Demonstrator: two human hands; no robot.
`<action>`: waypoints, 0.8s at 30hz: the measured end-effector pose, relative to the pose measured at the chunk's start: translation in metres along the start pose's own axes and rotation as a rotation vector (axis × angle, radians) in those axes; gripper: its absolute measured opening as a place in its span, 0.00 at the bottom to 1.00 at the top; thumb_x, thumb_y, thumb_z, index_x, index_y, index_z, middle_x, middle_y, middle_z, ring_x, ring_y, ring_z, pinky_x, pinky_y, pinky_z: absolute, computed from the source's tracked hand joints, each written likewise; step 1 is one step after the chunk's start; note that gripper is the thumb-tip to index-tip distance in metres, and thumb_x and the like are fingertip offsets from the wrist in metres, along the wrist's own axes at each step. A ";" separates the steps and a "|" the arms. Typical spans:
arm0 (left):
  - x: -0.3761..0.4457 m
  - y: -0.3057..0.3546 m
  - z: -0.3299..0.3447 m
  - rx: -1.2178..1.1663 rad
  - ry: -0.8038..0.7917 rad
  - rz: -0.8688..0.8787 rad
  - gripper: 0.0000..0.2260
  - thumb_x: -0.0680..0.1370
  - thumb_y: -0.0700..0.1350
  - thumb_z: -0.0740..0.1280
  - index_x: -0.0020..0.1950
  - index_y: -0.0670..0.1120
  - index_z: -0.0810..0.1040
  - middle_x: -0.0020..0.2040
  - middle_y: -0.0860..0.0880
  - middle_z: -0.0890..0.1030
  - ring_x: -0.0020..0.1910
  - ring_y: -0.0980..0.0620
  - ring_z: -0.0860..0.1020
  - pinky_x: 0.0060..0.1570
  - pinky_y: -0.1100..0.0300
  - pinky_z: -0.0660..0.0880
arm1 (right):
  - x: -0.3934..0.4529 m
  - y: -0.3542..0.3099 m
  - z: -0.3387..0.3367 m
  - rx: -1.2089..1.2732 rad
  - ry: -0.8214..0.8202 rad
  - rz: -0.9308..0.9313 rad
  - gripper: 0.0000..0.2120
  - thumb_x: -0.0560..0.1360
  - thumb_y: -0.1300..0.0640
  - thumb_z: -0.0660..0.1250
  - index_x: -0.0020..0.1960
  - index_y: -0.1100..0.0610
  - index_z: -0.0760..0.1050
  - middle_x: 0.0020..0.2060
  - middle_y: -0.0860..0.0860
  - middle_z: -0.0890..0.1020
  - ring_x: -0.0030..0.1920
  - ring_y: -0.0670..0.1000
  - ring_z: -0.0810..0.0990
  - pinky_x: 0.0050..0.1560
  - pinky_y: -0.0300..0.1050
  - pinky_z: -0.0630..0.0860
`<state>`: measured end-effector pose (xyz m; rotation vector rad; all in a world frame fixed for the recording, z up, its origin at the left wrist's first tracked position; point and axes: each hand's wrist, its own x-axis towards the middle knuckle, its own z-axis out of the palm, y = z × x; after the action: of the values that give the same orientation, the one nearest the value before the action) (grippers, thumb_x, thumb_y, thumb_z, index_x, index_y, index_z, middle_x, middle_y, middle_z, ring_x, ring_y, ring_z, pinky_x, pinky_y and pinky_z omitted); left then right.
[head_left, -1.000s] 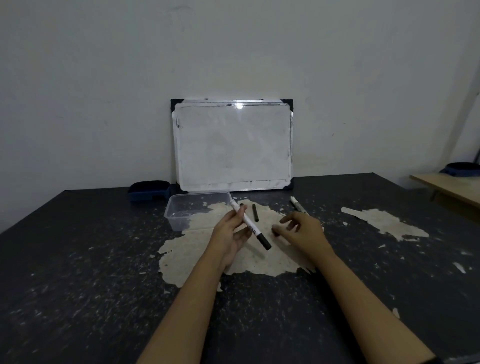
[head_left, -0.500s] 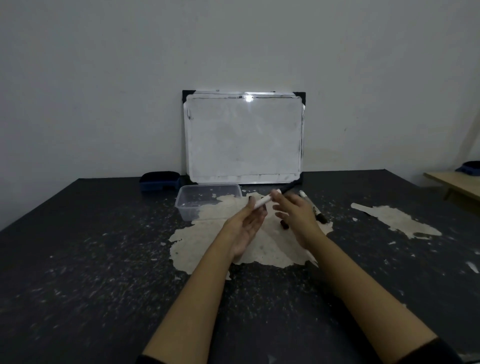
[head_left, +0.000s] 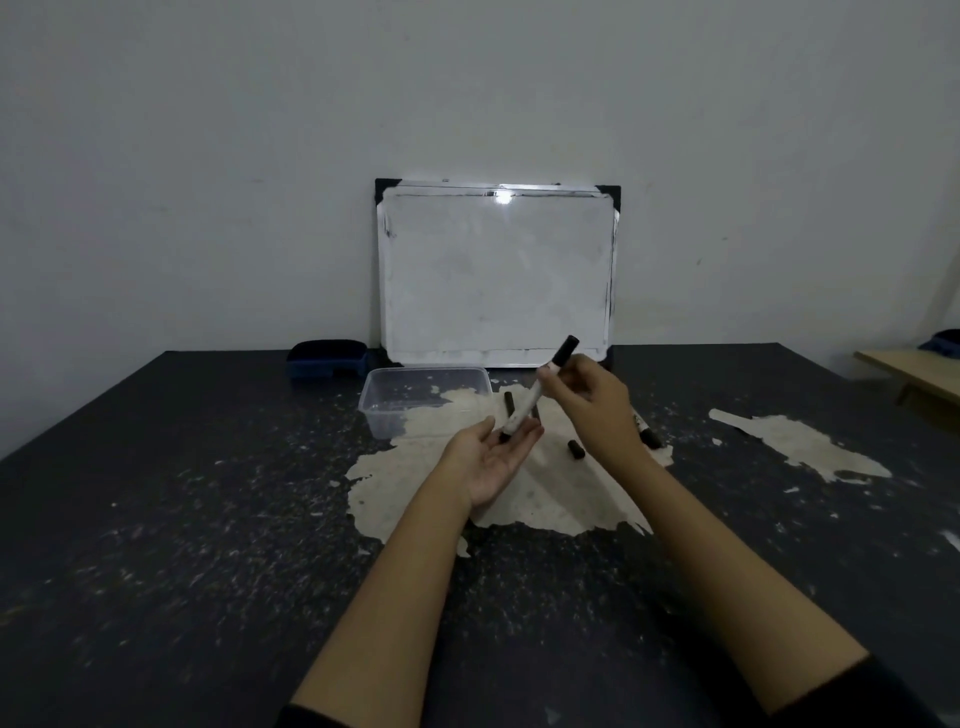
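Note:
My right hand (head_left: 597, 405) pinches a white marker (head_left: 535, 392) with a black cap near its upper end, holding it tilted above the table. The marker's lower end rests on the fingers of my left hand (head_left: 493, 457), which lies palm up with relaxed fingers. A small whiteboard (head_left: 496, 270) leans against the wall behind. A clear plastic container (head_left: 415, 400) stands just left of my hands. Two short dark caps (head_left: 575, 449) (head_left: 509, 401) and another marker (head_left: 647, 434) lie on the table near my hands.
The dark table (head_left: 208, 519) has worn pale patches (head_left: 795, 441). A dark blue eraser (head_left: 327, 358) sits at the back left beside the whiteboard. A wooden surface (head_left: 914, 369) shows at the far right edge.
The marker passed from my left hand's grip to my right hand, which lifted its capped end up. My left hand opened palm up under the lower end.

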<state>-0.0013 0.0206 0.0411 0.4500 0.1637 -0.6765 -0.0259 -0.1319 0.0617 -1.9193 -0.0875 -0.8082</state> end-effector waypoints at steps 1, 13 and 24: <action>0.000 0.000 0.000 0.028 -0.003 0.006 0.15 0.83 0.39 0.57 0.66 0.31 0.67 0.54 0.31 0.78 0.57 0.37 0.78 0.59 0.47 0.77 | 0.001 0.000 -0.001 0.032 0.019 0.025 0.11 0.78 0.51 0.69 0.47 0.60 0.79 0.40 0.55 0.84 0.44 0.51 0.84 0.46 0.47 0.81; -0.008 0.013 -0.001 0.367 -0.018 -0.074 0.09 0.77 0.37 0.67 0.55 0.33 0.79 0.42 0.43 0.76 0.39 0.51 0.76 0.39 0.60 0.81 | 0.020 0.008 -0.010 0.273 0.129 0.319 0.15 0.78 0.52 0.69 0.52 0.65 0.81 0.35 0.52 0.78 0.33 0.47 0.75 0.29 0.34 0.73; -0.017 0.026 -0.005 0.449 -0.107 -0.137 0.13 0.73 0.39 0.70 0.55 0.35 0.81 0.42 0.45 0.78 0.43 0.52 0.77 0.51 0.56 0.80 | 0.028 0.007 -0.014 0.591 0.209 0.615 0.11 0.79 0.56 0.68 0.52 0.65 0.79 0.33 0.54 0.75 0.32 0.48 0.72 0.33 0.39 0.74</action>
<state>0.0019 0.0507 0.0505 0.8364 -0.0630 -0.8738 -0.0089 -0.1548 0.0758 -1.1902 0.3434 -0.4806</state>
